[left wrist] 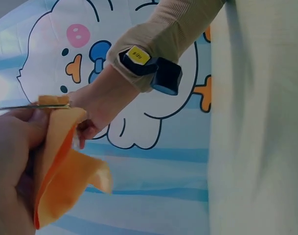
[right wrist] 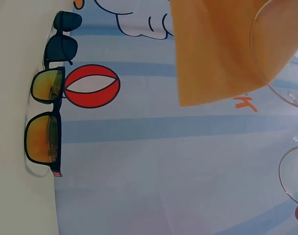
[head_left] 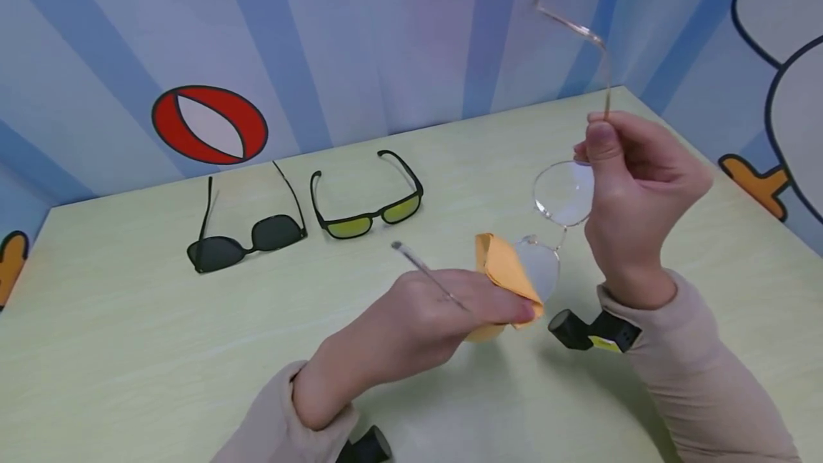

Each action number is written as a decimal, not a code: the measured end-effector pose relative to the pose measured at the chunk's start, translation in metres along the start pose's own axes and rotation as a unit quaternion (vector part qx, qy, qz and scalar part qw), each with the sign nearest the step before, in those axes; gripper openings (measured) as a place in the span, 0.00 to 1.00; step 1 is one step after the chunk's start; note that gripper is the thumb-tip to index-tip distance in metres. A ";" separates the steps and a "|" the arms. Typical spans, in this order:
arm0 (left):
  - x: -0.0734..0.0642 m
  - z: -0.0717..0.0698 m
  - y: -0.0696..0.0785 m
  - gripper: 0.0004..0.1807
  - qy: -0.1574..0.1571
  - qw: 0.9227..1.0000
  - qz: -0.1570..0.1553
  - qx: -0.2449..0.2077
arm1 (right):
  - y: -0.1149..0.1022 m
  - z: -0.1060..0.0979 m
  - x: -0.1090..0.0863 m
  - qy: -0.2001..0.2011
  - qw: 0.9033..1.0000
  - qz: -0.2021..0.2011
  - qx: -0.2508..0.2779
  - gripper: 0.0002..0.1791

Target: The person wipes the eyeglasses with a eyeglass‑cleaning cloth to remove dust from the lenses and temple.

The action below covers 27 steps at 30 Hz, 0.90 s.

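Note:
A pair of thin-rimmed clear eyeglasses (head_left: 561,191) is held up above the table between both hands. My right hand (head_left: 646,191) pinches them near the hinge of one temple, which sticks upward. With an orange cloth (head_left: 504,263) folded between its fingers, my left hand (head_left: 424,313) grips the other lens. That side's temple points back over the left hand. In the left wrist view the cloth (left wrist: 65,181) hangs from the thumb and fingers. The cloth (right wrist: 217,54) covers part of one lens in the right wrist view, where only a fingertip of the right hand shows.
Black sunglasses (head_left: 247,245) lie on the pale table (head_left: 161,349) at the left. Beside them are black-framed glasses with yellow lenses (head_left: 366,220). A striped blue backdrop (head_left: 418,41) stands along the table's back edge and sides.

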<state>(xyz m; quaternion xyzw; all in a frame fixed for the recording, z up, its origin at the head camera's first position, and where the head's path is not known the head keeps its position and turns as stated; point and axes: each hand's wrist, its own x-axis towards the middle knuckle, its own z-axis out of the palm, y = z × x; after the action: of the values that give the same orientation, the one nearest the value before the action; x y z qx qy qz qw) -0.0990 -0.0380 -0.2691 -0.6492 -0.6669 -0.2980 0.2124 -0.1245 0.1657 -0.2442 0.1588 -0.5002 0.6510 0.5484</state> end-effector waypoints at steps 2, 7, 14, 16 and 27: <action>-0.001 -0.003 0.000 0.15 0.011 1.000 -0.019 0.010 | 0.000 -0.001 0.004 0.013 1.000 0.001 0.003 0.02; 0.000 -0.006 0.001 0.16 0.041 0.998 -0.037 0.020 | 0.001 -0.003 0.009 0.033 0.999 0.004 0.020 0.06; 0.000 -0.005 -0.003 0.17 0.044 0.997 -0.042 0.054 | 0.003 0.001 0.000 -0.002 0.999 0.019 0.029 0.06; -0.001 -0.004 -0.004 0.18 0.037 0.996 -0.047 0.066 | 0.004 0.001 -0.003 -0.015 0.999 0.024 0.030 0.07; 0.002 0.003 -0.004 0.16 0.069 0.995 -0.068 -0.022 | 0.006 0.000 -0.003 -0.008 0.999 0.031 0.014 0.05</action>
<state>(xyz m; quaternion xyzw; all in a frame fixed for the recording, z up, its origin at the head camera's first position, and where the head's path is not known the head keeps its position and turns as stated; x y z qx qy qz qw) -0.1033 -0.0350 -0.2705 -0.5845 -0.6864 -0.3706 0.2231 -0.1284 0.1647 -0.2498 0.1566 -0.5002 0.6731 0.5217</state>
